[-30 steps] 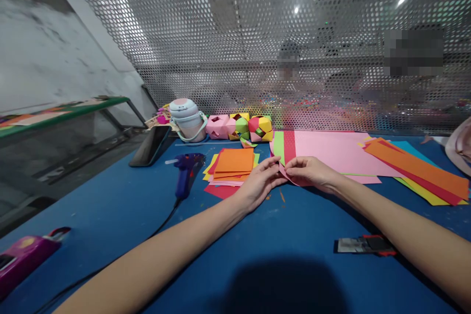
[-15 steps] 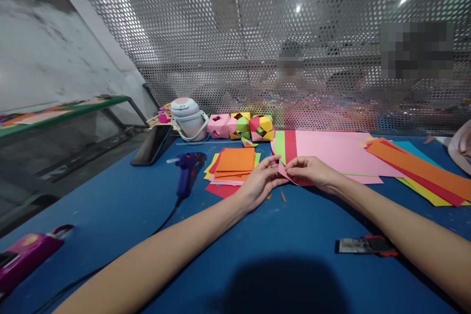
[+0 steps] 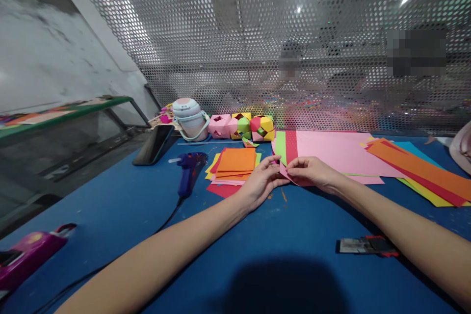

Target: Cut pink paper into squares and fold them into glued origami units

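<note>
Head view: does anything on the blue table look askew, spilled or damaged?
Nothing looks damaged or spilled. The long paper strips at the right lie fanned and slanted, not squared; the glue gun lies on its side, cord trailing toward the near edge. Small scraps dot the blue table.

I look through one camera worn on the person's head. It faces forward and down across the blue table (image 3: pixel 110 206) toward the mesh screen (image 3: pixel 221 34). It sits close: the left hand (image 3: pixel 261 184) and right hand (image 3: pixel 312 172) meet mid-frame.
</note>
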Action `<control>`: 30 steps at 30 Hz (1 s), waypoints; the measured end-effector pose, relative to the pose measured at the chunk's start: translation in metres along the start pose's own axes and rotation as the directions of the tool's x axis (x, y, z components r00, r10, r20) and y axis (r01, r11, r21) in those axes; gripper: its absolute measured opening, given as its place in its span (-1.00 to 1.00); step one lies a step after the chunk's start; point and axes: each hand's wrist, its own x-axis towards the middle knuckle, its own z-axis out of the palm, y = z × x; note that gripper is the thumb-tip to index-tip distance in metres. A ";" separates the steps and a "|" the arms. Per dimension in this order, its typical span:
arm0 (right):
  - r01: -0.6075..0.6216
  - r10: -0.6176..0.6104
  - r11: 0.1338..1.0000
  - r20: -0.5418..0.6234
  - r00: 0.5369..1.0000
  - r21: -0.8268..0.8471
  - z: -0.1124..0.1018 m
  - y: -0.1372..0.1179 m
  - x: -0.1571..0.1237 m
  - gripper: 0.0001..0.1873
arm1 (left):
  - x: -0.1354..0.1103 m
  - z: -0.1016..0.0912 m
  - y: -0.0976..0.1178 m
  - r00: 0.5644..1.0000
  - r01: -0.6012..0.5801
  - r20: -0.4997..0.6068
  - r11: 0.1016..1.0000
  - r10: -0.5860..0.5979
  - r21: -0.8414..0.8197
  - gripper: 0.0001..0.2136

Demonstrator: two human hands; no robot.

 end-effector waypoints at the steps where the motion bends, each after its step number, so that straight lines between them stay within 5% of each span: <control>1: 0.001 -0.001 1.000 0.000 1.000 -0.004 0.000 0.000 0.000 -0.69 | 0.000 0.000 0.000 1.000 -0.002 0.000 1.000 0.002 -0.002 -0.73; 11: 0.024 -0.023 0.993 0.011 1.000 -0.115 0.000 0.002 0.001 -0.67 | -0.001 0.000 0.002 1.000 -0.005 0.015 1.000 0.005 -0.003 -0.64; 18: 0.121 -0.103 0.919 0.070 0.992 -0.374 0.000 -0.002 -0.003 -0.71 | -0.002 0.004 0.003 1.000 0.007 -0.019 0.999 -0.006 0.038 -0.56; 22: 0.213 -0.178 0.777 0.119 0.977 -0.592 -0.002 -0.005 -0.008 -0.75 | -0.003 0.005 -0.002 0.997 -0.022 -0.067 0.983 0.035 0.180 -0.60; 30: 0.190 -0.302 0.262 0.106 0.947 -0.946 -0.007 -0.003 -0.011 -0.82 | -0.011 0.005 0.000 0.997 -0.023 -0.053 0.899 0.051 0.436 -0.62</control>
